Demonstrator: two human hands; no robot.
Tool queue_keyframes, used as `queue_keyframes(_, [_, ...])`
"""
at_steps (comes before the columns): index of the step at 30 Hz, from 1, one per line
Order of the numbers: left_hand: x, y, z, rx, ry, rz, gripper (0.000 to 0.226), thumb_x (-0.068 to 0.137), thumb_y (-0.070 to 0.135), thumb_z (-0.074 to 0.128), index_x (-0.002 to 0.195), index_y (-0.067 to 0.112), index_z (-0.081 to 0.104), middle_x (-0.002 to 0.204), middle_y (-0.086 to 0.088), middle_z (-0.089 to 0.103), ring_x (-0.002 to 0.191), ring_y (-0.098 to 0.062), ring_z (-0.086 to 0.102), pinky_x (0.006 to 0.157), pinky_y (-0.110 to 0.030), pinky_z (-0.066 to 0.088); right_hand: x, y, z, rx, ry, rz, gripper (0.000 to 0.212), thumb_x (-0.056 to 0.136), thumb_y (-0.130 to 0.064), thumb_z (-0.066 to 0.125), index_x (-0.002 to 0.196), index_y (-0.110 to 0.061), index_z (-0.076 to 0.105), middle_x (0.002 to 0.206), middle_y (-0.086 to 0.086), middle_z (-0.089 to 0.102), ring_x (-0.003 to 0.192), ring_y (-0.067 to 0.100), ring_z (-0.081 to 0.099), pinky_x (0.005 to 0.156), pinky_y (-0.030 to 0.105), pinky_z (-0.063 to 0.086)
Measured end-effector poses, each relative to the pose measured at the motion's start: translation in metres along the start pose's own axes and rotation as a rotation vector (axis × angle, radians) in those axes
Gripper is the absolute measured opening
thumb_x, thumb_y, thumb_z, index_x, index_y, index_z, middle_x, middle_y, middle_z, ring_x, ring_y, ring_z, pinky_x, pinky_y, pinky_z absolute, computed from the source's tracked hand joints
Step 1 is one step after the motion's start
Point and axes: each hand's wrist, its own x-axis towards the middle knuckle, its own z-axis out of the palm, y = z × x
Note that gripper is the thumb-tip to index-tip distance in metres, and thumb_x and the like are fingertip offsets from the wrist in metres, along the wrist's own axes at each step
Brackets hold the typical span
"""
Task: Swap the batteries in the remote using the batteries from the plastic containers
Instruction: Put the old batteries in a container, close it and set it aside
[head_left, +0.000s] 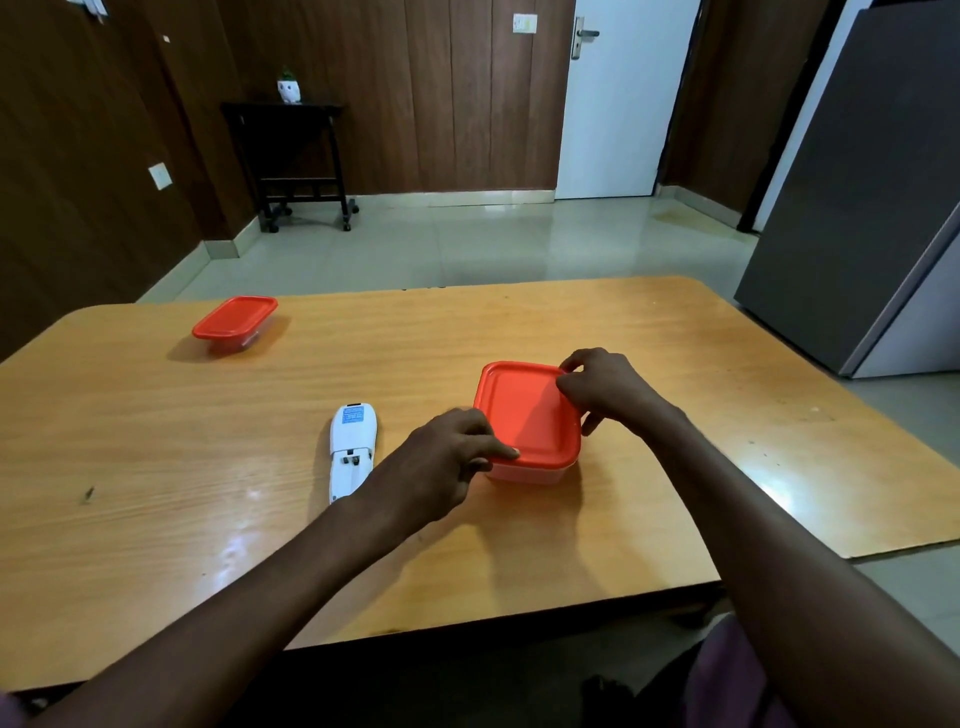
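A square plastic container with a red lid (524, 415) stands on the wooden table (156, 467), right of centre. My left hand (447, 457) grips its near left corner, thumb pressed on the lid's rim. At the far right corner, my right hand (608, 389) pinches the lid's edge. The lid is on the container. The white remote (352, 447) lies face down just left of my left hand, its battery compartment open and empty-looking. A second, smaller container with a red lid (235, 318) sits shut at the far left of the table.
A grey refrigerator (872, 208) stands to the right of the table. Beyond the table lie a tiled floor, a white door (618, 104) and a dark side table (291, 156) with a small plant pot.
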Motion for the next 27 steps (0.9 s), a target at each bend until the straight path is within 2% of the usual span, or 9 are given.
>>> queue_keyframes(3, [-0.001, 0.002, 0.000, 0.015, -0.019, -0.006, 0.035, 0.083, -0.007, 0.069, 0.108, 0.017, 0.077, 0.100, -0.002, 0.067, 0.092, -0.008, 0.057, 0.074, -0.002, 0.038, -0.001, 0.004, 0.001, -0.126, 0.029, -0.040, 0.036, 0.094, -0.020, 0.046, 0.126, -0.007, 0.054, 0.089, 0.014, 0.066, 0.058, 0.030, 0.068, 0.046, 0.034, 0.057])
queue_keyframes(5, [0.001, 0.003, 0.001, 0.037, -0.048, -0.030, 0.034, 0.084, -0.006, 0.068, 0.108, 0.017, 0.076, 0.103, -0.002, 0.066, 0.094, -0.015, 0.062, 0.075, -0.013, 0.046, -0.001, 0.005, 0.004, -0.209, 0.054, -0.110, 0.039, 0.098, -0.026, 0.041, 0.131, -0.008, 0.053, 0.105, 0.015, 0.064, 0.064, 0.029, 0.067, 0.050, 0.035, 0.057])
queue_keyframes(7, [0.001, 0.002, 0.000, 0.043, -0.073, -0.069, 0.033, 0.085, -0.004, 0.067, 0.108, 0.018, 0.075, 0.107, 0.000, 0.065, 0.094, -0.019, 0.064, 0.075, -0.029, 0.053, 0.000, 0.007, 0.010, -0.306, 0.065, -0.174, 0.043, 0.103, -0.035, 0.036, 0.136, -0.012, 0.052, 0.122, 0.016, 0.061, 0.080, 0.030, 0.066, 0.065, 0.040, 0.056])
queue_keyframes(9, [0.000, 0.004, -0.001, 0.028, -0.091, -0.128, 0.030, 0.087, 0.001, 0.064, 0.108, 0.021, 0.074, 0.109, 0.004, 0.063, 0.093, -0.018, 0.065, 0.079, -0.034, 0.055, 0.003, 0.011, 0.015, -0.413, 0.092, -0.195, 0.046, 0.106, -0.043, 0.032, 0.131, -0.011, 0.053, 0.125, 0.018, 0.062, 0.100, 0.036, 0.063, 0.077, 0.043, 0.052])
queue_keyframes(10, [0.000, 0.007, -0.001, 0.018, -0.094, -0.158, 0.028, 0.087, 0.005, 0.062, 0.107, 0.022, 0.074, 0.108, 0.006, 0.062, 0.092, -0.017, 0.065, 0.080, -0.036, 0.054, 0.004, 0.014, 0.017, -0.453, 0.116, -0.191, 0.048, 0.106, -0.047, 0.031, 0.126, -0.010, 0.054, 0.123, 0.019, 0.063, 0.104, 0.038, 0.062, 0.078, 0.041, 0.049])
queue_keyframes(13, [0.001, 0.019, -0.002, -0.022, -0.060, -0.245, 0.018, 0.088, 0.030, 0.062, 0.100, 0.021, 0.072, 0.103, 0.010, 0.059, 0.089, -0.011, 0.062, 0.082, -0.035, 0.053, 0.010, 0.018, 0.019, -0.526, 0.181, -0.175, 0.058, 0.103, -0.056, 0.030, 0.116, -0.008, 0.061, 0.114, 0.019, 0.066, 0.103, 0.039, 0.063, 0.073, 0.038, 0.043])
queue_keyframes(17, [0.005, 0.027, 0.002, 0.059, -0.084, -0.299, 0.058, 0.070, 0.076, 0.065, 0.091, 0.023, 0.060, 0.096, 0.011, 0.051, 0.079, -0.008, 0.053, 0.070, -0.026, 0.048, 0.017, 0.017, 0.018, -0.581, 0.225, -0.163, 0.067, 0.101, -0.062, 0.030, 0.104, -0.008, 0.070, 0.109, 0.016, 0.069, 0.099, 0.037, 0.065, 0.070, 0.035, 0.043])
queue_keyframes(23, [0.006, 0.020, 0.009, 0.069, -0.056, -0.233, 0.049, 0.072, 0.070, 0.069, 0.086, 0.025, 0.053, 0.094, 0.009, 0.046, 0.073, -0.011, 0.048, 0.068, -0.030, 0.049, 0.020, 0.019, 0.028, -0.523, 0.289, -0.266, 0.055, 0.104, -0.051, 0.031, 0.111, -0.008, 0.064, 0.110, 0.017, 0.067, 0.099, 0.038, 0.064, 0.073, 0.039, 0.043])
queue_keyframes(27, [0.010, 0.010, 0.002, 0.053, -0.084, -0.176, 0.048, 0.070, 0.065, 0.074, 0.083, 0.024, 0.054, 0.093, 0.008, 0.048, 0.071, -0.013, 0.051, 0.067, -0.030, 0.049, 0.025, 0.016, 0.029, -0.463, 0.200, -0.162, 0.066, 0.101, -0.060, 0.027, 0.114, -0.007, 0.064, 0.117, 0.018, 0.066, 0.104, 0.036, 0.062, 0.077, 0.039, 0.043])
